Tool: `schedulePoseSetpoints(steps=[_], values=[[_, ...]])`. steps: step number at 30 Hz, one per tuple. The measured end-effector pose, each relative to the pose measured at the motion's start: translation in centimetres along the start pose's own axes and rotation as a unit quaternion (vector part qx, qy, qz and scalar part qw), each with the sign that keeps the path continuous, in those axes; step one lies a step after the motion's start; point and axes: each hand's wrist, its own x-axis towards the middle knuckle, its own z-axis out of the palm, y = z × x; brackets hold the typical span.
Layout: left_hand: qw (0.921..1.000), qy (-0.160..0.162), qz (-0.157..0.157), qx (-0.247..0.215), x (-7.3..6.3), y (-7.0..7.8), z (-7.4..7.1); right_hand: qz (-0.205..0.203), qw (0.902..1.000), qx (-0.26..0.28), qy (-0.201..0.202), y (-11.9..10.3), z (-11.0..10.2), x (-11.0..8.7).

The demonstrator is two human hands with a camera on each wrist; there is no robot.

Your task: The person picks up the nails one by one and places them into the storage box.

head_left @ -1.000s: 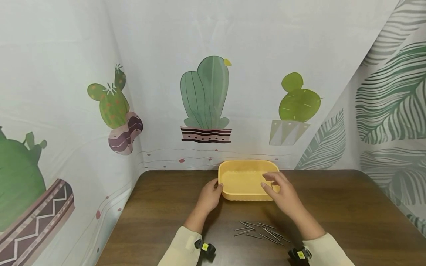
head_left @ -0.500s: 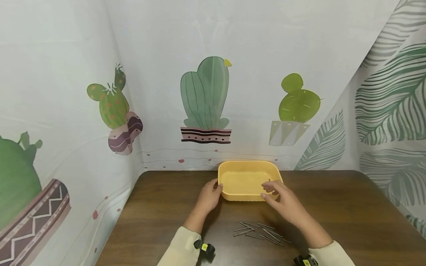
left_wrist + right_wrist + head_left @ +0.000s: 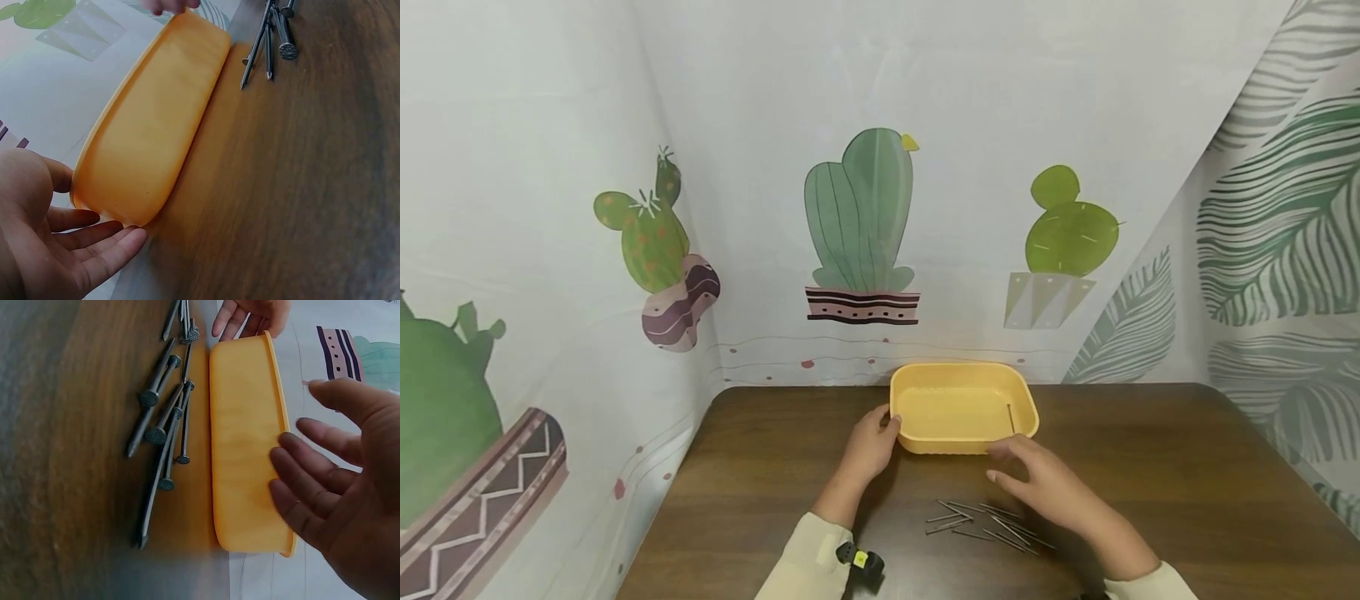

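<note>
In the head view a yellow plastic tray [image 3: 951, 446] stands at the back of the table, with a single nail [image 3: 1011, 419] lying near its right end. My left hand [image 3: 871, 446] holds the tray's left end, thumb at the rim and fingers along the outer end wall, as the left wrist view shows. My right hand [image 3: 1048, 483] is just in front of the tray's right front edge, fingers spread and nothing in them. Several loose nails [image 3: 988, 525] lie crossed in a small pile on the table between my forearms.
The brown wooden table [image 3: 760, 475] ends at a white curtain [image 3: 760, 250] printed with cacti and leaves, right behind the tray. A black wrist camera [image 3: 863, 560] sits on my left sleeve, close to the table.
My right hand was over the tray's right end; it has let go of a nail there and drawn back toward me over the front rim. The left hand keeps its place.
</note>
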Motion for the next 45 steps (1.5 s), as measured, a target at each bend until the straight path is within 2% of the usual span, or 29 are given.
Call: schedulePoseSetpoints(steps=[7, 19, 32, 45], values=[[1.0000, 0.002, 0.004, 0.002, 0.2, -0.1, 0.2, 0.003, 0.9986, -0.006, -0.052, 0.1, -0.2, -0.5], [1.0000, 0.001, 0.004, 0.001, 0.1, 0.0, 0.0, -0.003, 0.9907, 0.044, -0.129, 0.5, 0.2, -1.0], [1.0000, -0.003, 0.007, 0.005, 0.1, 0.2, 0.2, -0.011, 0.9843, 0.061, -0.165, 1.0, 0.7, -1.4], [0.9999, -0.004, 0.008, 0.006, 0.0, 0.2, 0.1, -0.018, 0.9849, 0.046, -0.166, 1.1, 0.9, -1.6]])
